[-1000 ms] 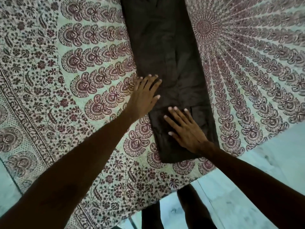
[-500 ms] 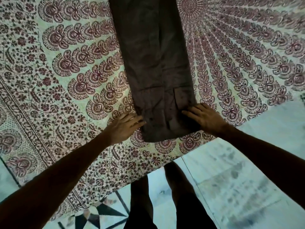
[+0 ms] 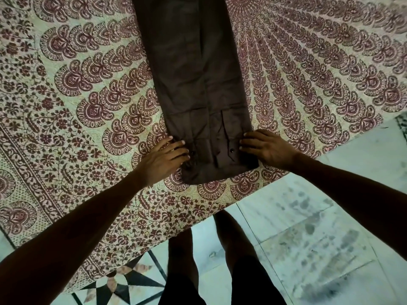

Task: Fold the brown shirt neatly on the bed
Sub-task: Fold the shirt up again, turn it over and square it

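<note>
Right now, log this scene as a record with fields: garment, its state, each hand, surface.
garment: brown shirt
state: folded into a long narrow strip, lying flat
left: left hand touches its near left edge, fingers fairly straight
right: right hand rests fingers on its near right edge; grip unclear
surface: patterned bedsheet, near the corner by the tiled floor

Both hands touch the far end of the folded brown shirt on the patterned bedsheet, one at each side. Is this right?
No. The head view shows the left hand and right hand at the near end of the brown shirt.
</note>
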